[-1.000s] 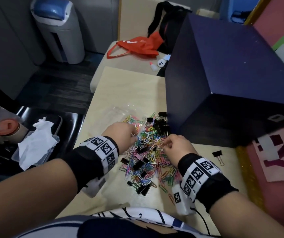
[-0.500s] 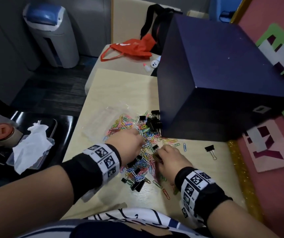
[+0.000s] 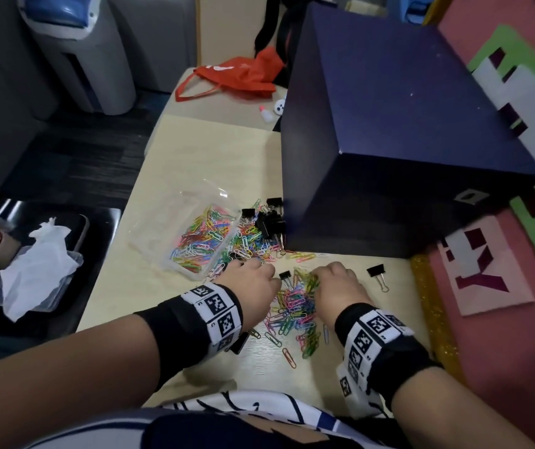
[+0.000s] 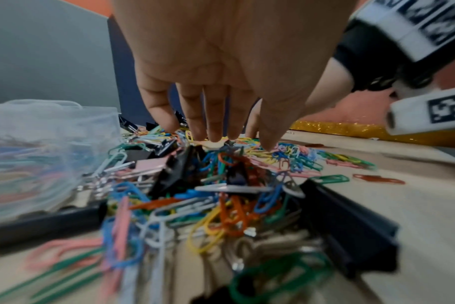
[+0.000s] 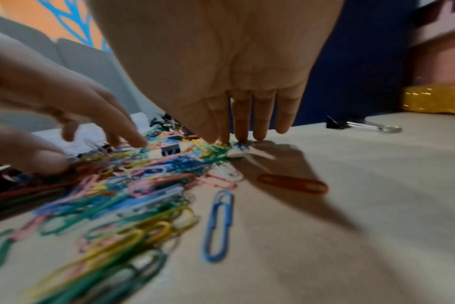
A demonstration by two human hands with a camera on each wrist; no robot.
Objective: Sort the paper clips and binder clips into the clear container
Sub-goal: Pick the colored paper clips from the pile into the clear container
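A clear container (image 3: 149, 234) lies on the pale table left of centre and holds several coloured paper clips. A loose heap of coloured paper clips (image 3: 295, 309) spreads between my hands. Black binder clips (image 3: 269, 218) cluster against the dark box, one lies between my hands (image 3: 285, 275) and one sits alone at the right (image 3: 376, 273). My left hand (image 3: 253, 280) points its straight fingers (image 4: 216, 131) down onto the heap. My right hand (image 3: 337, 283) sets its straight fingertips (image 5: 259, 131) on the heap's right edge. Neither hand holds anything.
A large dark blue box (image 3: 405, 150) stands right behind the clips. A black tray (image 3: 104, 228) with white tissue sits off the table's left edge. A gold glitter strip (image 3: 434, 312) and pink mat border the right. An orange bag (image 3: 233, 79) lies far back.
Both hands have come back toward my body across the pile, with a bunch of paper clips now spread between them. The clear container at the left has come into full view.
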